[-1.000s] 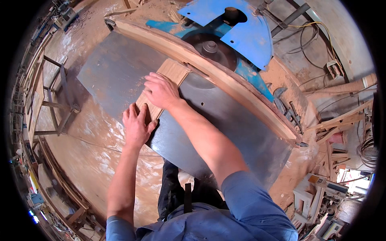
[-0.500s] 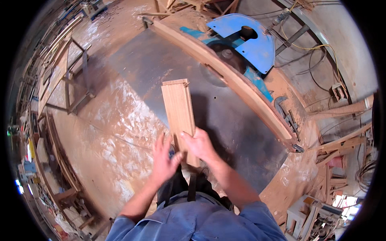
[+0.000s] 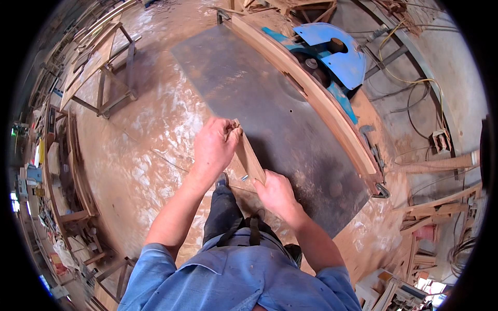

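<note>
I hold a light wooden board tilted on its side, off the near edge of a grey steel machine table. My left hand pinches the board's upper end with curled fingers. My right hand grips its lower end. A long wooden fence runs along the far side of the steel table, with a blue guard over a dark round housing and spindle behind it.
A metal-framed bench stands at the upper left on the dusty floor. Timber racks line the left side. Wood offcuts, a ribbed hose and hanging cables are at the right.
The board has left the steel table surface and turned onto its side in my hands. My left hand has moved up to its upper end; my right hand stays at the lower end.
</note>
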Action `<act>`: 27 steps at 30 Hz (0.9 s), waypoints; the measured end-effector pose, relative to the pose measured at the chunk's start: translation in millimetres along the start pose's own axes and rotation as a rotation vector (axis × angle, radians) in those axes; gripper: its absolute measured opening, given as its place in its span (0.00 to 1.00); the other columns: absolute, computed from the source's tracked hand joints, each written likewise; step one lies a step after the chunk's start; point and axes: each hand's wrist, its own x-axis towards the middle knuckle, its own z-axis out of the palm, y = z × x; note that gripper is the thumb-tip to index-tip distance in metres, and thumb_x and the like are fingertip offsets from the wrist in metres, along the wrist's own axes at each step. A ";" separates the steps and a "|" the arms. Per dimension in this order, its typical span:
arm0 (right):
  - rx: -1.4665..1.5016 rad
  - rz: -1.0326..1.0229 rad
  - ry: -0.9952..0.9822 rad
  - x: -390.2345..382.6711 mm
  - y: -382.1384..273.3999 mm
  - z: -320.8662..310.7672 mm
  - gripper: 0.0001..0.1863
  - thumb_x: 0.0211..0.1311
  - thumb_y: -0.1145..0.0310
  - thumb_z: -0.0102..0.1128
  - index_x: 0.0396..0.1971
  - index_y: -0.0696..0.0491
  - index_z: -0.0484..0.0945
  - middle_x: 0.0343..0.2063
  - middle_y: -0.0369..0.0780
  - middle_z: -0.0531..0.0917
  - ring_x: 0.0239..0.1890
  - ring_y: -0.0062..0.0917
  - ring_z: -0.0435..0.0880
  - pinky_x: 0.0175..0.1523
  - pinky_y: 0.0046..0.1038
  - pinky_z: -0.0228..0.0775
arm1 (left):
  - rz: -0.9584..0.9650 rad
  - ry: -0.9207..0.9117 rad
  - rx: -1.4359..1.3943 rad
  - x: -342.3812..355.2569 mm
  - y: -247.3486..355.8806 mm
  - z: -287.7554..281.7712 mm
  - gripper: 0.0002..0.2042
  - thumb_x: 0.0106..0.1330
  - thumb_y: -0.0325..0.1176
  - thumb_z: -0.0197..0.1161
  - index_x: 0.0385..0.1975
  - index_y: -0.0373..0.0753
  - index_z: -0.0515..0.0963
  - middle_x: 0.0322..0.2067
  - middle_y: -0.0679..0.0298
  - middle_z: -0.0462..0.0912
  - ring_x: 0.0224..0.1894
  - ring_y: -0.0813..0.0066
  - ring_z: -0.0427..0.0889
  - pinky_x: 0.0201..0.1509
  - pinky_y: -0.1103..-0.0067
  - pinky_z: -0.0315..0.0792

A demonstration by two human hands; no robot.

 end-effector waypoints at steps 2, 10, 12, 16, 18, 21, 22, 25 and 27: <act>-0.114 -0.051 -0.007 -1.8 -6.7 2.5 0.17 0.63 0.59 0.59 0.34 0.62 0.78 0.32 0.53 0.83 0.36 0.50 0.83 0.43 0.46 0.76 | 0.006 -0.073 0.055 -3.1 -7.4 -9.3 0.08 0.62 0.32 0.66 0.36 0.34 0.82 0.34 0.52 0.84 0.37 0.56 0.85 0.42 0.69 0.77; -0.182 -0.176 -0.122 -1.0 -18.7 10.9 0.18 0.60 0.59 0.61 0.37 0.61 0.80 0.32 0.54 0.84 0.36 0.51 0.84 0.43 0.48 0.76 | 0.127 -0.115 0.085 -15.1 -44.3 -43.9 0.05 0.63 0.32 0.62 0.32 0.38 0.77 0.33 0.54 0.79 0.34 0.50 0.82 0.37 0.62 0.76; -0.186 -0.198 -0.148 5.1 -20.9 15.2 0.19 0.59 0.58 0.62 0.36 0.62 0.80 0.31 0.55 0.84 0.36 0.52 0.83 0.43 0.48 0.75 | 0.198 -0.063 0.060 -19.9 -52.8 -55.1 0.05 0.62 0.31 0.62 0.32 0.38 0.76 0.32 0.56 0.79 0.33 0.52 0.82 0.35 0.64 0.76; -0.108 -0.228 -0.240 14.9 -22.6 20.3 0.21 0.57 0.57 0.63 0.32 0.64 0.80 0.29 0.58 0.83 0.35 0.54 0.83 0.43 0.48 0.75 | 0.308 -0.035 0.089 -28.7 -76.9 -60.7 0.03 0.61 0.29 0.62 0.31 0.39 0.75 0.32 0.60 0.78 0.32 0.56 0.82 0.32 0.67 0.77; -0.082 -0.222 -0.286 17.6 -26.6 19.8 0.22 0.57 0.56 0.63 0.31 0.64 0.80 0.29 0.59 0.82 0.36 0.55 0.83 0.43 0.48 0.75 | 0.398 -0.030 0.169 -32.2 -85.1 -63.1 0.02 0.59 0.28 0.61 0.31 0.41 0.75 0.34 0.61 0.78 0.31 0.58 0.81 0.31 0.68 0.76; -0.078 -0.193 -0.369 21.0 -34.1 14.5 0.23 0.57 0.55 0.62 0.34 0.64 0.81 0.31 0.59 0.82 0.38 0.54 0.83 0.45 0.48 0.75 | 0.551 -0.042 0.215 -36.0 -101.0 -68.3 0.04 0.58 0.28 0.59 0.32 0.40 0.75 0.36 0.60 0.78 0.31 0.60 0.81 0.30 0.68 0.76; -0.058 -0.178 -0.405 19.6 -38.7 9.5 0.23 0.57 0.54 0.62 0.35 0.64 0.81 0.31 0.59 0.82 0.39 0.54 0.83 0.45 0.48 0.75 | 0.580 -0.044 0.246 -38.1 -101.5 -69.8 0.05 0.58 0.30 0.58 0.33 0.40 0.74 0.36 0.60 0.77 0.30 0.61 0.80 0.30 0.69 0.74; 0.023 -0.155 -0.537 21.0 -40.9 4.2 0.24 0.57 0.53 0.62 0.38 0.63 0.82 0.33 0.58 0.82 0.40 0.53 0.83 0.47 0.46 0.75 | 0.647 -0.139 0.301 -42.6 -102.0 -82.9 0.06 0.59 0.32 0.58 0.32 0.39 0.73 0.34 0.61 0.76 0.29 0.61 0.79 0.30 0.70 0.73; 0.031 -0.141 -0.646 21.3 -33.0 6.7 0.25 0.57 0.52 0.62 0.38 0.62 0.82 0.33 0.58 0.83 0.40 0.53 0.83 0.47 0.45 0.75 | 0.710 -0.274 0.352 -48.3 -111.1 -86.9 0.07 0.59 0.34 0.57 0.31 0.39 0.71 0.32 0.60 0.75 0.29 0.61 0.78 0.30 0.70 0.73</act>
